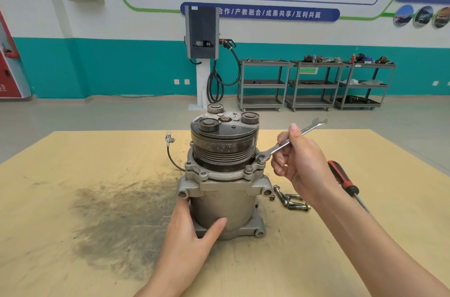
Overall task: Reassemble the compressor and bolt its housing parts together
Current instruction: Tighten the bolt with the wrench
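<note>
The grey compressor stands upright in the middle of the wooden table, its dark pulley and clutch plate on top. My left hand wraps around the lower housing from the front left. My right hand grips a silver wrench by its shank. The wrench's lower end sits on a bolt at the right side of the housing flange. Another bolt head stands in the flange just to its left. Several loose bolts lie on the table right of the compressor.
A red-and-black screwdriver lies on the table to the right, partly behind my right forearm. A cable with a connector hangs from the compressor's left side. A dark grease smear covers the table on the left. Grey carts and a charging post stand far behind.
</note>
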`<state>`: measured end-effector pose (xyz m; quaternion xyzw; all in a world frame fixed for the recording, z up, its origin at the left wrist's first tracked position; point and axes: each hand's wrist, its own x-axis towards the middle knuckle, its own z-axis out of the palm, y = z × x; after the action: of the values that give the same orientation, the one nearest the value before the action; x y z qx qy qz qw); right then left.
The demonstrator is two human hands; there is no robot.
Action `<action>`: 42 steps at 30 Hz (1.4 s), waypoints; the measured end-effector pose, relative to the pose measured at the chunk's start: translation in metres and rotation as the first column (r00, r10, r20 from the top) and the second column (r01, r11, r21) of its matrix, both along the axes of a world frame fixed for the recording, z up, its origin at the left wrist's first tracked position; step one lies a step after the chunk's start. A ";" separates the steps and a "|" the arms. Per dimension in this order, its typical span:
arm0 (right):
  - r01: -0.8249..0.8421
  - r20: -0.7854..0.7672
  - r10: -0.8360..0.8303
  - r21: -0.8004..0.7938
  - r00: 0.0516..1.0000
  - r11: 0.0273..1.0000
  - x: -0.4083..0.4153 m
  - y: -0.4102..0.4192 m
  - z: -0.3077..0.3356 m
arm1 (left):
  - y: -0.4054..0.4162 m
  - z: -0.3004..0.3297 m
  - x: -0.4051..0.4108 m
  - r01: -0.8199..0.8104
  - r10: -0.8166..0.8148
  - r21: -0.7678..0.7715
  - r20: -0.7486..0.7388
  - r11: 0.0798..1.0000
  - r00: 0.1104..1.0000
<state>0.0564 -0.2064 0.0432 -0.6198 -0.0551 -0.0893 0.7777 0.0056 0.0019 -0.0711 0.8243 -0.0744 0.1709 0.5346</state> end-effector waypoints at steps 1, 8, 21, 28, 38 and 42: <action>0.035 0.033 -0.035 -0.001 0.999 0.999 -0.001 0.002 -0.003 | 0.000 0.000 0.000 -0.001 0.001 0.001 0.000 1.000 1.000; 0.377 0.524 -0.320 -0.002 0.789 0.926 -0.013 0.013 -0.033 | -0.001 0.002 -0.001 0.002 -0.002 0.001 -0.005 1.000 1.000; 0.383 0.557 -0.295 -0.045 0.777 0.923 -0.026 0.017 -0.005 | -0.002 0.003 -0.001 -0.025 0.025 0.010 -0.010 1.000 1.000; 0.074 0.109 -0.073 -0.009 0.991 0.997 -0.006 0.005 -0.005 | -0.003 0.003 -0.002 -0.040 0.040 0.040 -0.008 0.998 0.999; 0.047 0.089 -0.052 0.048 0.995 0.998 -0.002 0.001 -0.011 | -0.003 0.004 -0.002 -0.041 0.042 0.045 -0.018 0.998 0.999; 0.184 0.233 -0.184 0.019 0.955 0.983 -0.006 0.009 -0.019 | -0.002 0.004 -0.001 -0.039 0.040 0.040 -0.020 0.998 0.999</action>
<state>0.0501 -0.1976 0.0239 -0.6083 -0.0885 -0.2335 0.7534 0.0043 -0.0005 -0.0670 0.8377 -0.0560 0.1713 0.5155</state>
